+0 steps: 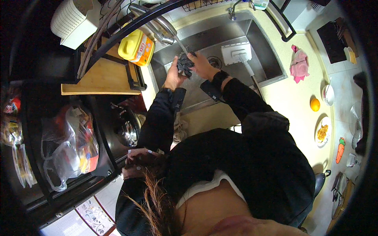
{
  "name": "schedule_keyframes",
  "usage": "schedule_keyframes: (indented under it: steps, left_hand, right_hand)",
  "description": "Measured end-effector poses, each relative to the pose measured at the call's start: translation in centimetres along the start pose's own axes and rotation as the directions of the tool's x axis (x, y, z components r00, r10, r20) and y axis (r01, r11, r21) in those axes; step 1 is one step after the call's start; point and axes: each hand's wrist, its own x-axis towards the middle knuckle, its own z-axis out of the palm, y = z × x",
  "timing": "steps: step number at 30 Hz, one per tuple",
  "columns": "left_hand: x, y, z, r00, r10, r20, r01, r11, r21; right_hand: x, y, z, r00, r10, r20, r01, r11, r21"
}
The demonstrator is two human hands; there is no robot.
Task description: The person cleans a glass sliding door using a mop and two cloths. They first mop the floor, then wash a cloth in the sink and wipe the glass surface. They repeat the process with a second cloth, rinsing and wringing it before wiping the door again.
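Observation:
Over a stainless steel sink (195, 94), a dark grey wet cloth (185, 65) is bunched between my two hands. My left hand (174, 76) grips its left side, thumb pointing up. On the other side, my right hand (204, 65) closes on the cloth's right edge. Water runs from the metal faucet (165, 25) down onto the cloth. A white flat mop head (229, 56) with a long handle (251, 69) lies in the sink's right part. The drain (214, 62) shows just behind my right hand.
A yellow detergent jug (137, 48) stands left of the sink, near a wooden shelf board (100, 76). A black rack bar (118, 32) arches overhead. Along the right counter are a pink cloth (299, 65), an orange (315, 104), a bowl (328, 95) and a plate of food (323, 141).

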Motion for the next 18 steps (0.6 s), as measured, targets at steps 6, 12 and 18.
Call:
schedule_keyframes:
  steps: [6,12,18]
  left_hand:
    - [4.4,-3.5,-2.8,0.978,0.179,0.105,-0.164,0.977,-0.137]
    - [7.9,-5.5,-5.1,0.569,0.719,0.400,-0.795,0.355,0.492]
    - [2.9,-3.2,-0.2,0.977,0.205,-0.059,-0.198,0.975,0.105]
  right_hand:
    - [-0.5,0.7,1.6,0.994,0.090,-0.061,-0.108,0.890,-0.444]
    - [-1.5,-3.3,1.3,0.960,0.259,-0.105,-0.274,0.945,-0.178]
    - [-1.0,-4.3,0.7,0.916,0.401,-0.002,-0.398,0.910,-0.115]
